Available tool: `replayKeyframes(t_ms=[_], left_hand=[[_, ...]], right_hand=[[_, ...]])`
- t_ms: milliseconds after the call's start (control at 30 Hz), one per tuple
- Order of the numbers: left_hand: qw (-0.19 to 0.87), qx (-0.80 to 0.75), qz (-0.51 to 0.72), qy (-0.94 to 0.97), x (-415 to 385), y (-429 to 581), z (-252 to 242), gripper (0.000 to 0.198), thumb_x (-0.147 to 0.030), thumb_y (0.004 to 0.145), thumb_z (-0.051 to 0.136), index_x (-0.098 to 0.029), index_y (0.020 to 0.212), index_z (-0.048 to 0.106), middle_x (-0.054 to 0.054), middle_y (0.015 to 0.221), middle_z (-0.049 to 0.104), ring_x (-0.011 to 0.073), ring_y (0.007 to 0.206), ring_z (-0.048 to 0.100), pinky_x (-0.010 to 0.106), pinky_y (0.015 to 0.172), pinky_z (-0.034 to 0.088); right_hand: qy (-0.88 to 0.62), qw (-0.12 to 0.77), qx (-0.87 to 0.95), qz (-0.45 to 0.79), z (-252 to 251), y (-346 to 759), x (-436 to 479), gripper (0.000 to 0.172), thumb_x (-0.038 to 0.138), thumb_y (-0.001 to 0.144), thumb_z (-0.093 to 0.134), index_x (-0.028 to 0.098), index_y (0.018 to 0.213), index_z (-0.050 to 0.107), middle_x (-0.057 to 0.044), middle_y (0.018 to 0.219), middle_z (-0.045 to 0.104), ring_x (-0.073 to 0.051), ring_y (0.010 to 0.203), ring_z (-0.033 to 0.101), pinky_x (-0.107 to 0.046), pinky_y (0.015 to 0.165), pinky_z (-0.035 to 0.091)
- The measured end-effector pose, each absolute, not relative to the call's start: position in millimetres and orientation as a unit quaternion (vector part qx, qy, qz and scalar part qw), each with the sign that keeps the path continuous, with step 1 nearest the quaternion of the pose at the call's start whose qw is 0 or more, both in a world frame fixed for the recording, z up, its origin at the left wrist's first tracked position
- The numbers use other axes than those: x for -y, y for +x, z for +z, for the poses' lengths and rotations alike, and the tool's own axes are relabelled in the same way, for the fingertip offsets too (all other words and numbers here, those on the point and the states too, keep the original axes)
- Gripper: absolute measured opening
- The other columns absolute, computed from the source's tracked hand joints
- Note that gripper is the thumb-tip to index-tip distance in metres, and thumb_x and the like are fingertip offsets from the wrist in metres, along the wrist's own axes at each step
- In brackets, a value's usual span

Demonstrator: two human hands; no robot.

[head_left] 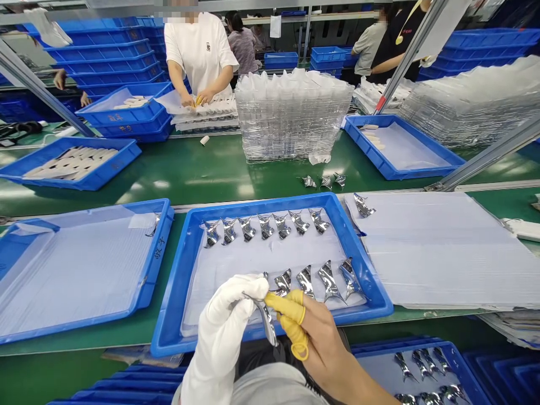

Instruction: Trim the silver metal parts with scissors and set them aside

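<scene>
**A:** What do the hands hold?

**B:** The left hand, in a white glove, and the bare right hand, with yellow finger cots, hold one silver foil piece together. The fingers of both hands are closed on it, so it is clamped above the near part of the blue tray.

**A:** How many pieces lie in this tray?

**B:** I count seven in the back row and four in the front row. Another may be behind the glove, but I cannot tell.

**A:** And around the tray?

**B:** Behind it, three foil pieces lie on the green table. Just to its right, one foil piece lies on a white sheet. In front of it, at the right, a lower blue tray holds more pieces.

**A:** Can you read any writing?

**B:** To its left, a second blue tray has dark handwritten characters on the rim, but I cannot read them with certainty.
</scene>
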State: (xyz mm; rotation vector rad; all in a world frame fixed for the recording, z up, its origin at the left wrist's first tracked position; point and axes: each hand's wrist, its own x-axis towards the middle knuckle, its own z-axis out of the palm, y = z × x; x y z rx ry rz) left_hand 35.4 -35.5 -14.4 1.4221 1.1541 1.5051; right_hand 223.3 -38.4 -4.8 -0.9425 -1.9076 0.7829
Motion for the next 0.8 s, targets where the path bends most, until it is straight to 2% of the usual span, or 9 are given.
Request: replayKeyframes(t_ms=[200, 400, 633, 800], left_hand=[[0.391, -0.441, 0.591, 0.550, 36.4, 36.1, -16.1, 0.019, -0.019, 0.097, 0.063, -0.029, 0.103, 0.077, 0.000, 0.104, 0.078, 0.0158, 0.100, 0.072, 0.027, 0.098, 0.057], [0.393, -0.440, 0.598, 0.542, 37.0, 37.8, -22.5, 0.019, -0.018, 0.097, 0.064, -0.028, 0.104, 0.078, 0.002, 0.104, 0.078, 0.0183, 0.100, 0.072, 0.030, 0.094, 0.058], [0.392, -0.439, 0.603, 0.538, 37.2, 40.0, -25.7, 0.022, -0.018, 0.097, 0.064, -0.030, 0.108, 0.079, 0.001, 0.106, 0.079, 0.0167, 0.101, 0.073, 0.028, 0.094, 0.059], [0.424, -0.448, 0.596, 0.514, 39.5, 43.1, -32.4, 0.021, -0.021, 0.095, 0.068, -0.029, 0.110, 0.080, 0.004, 0.109, 0.080, 0.0205, 0.103, 0.075, 0.032, 0.093, 0.061]], right_hand=[[-0.352, 0.449, 0.747, 0.342, -7.7, 217.2, 36.5, 0.033, 0.017, 0.106, 0.048, 0.025, 0.128, 0.072, -0.003, 0.078, 0.063, -0.019, 0.070, 0.055, -0.029, 0.059, 0.043], [-0.348, 0.467, 0.740, 0.337, -11.6, 213.0, 33.7, 0.035, 0.011, 0.103, 0.048, 0.024, 0.119, 0.076, -0.002, 0.071, 0.061, -0.019, 0.065, 0.050, -0.030, 0.057, 0.041], [-0.358, 0.488, 0.714, 0.352, -13.7, 206.7, 33.7, 0.037, 0.005, 0.097, 0.049, 0.023, 0.103, 0.079, -0.001, 0.069, 0.058, -0.018, 0.064, 0.047, -0.029, 0.057, 0.038], [-0.381, 0.503, 0.673, 0.386, -14.5, 200.9, 36.6, 0.039, 0.005, 0.096, 0.050, 0.024, 0.110, 0.080, 0.000, 0.070, 0.056, -0.017, 0.064, 0.048, -0.027, 0.057, 0.041]])
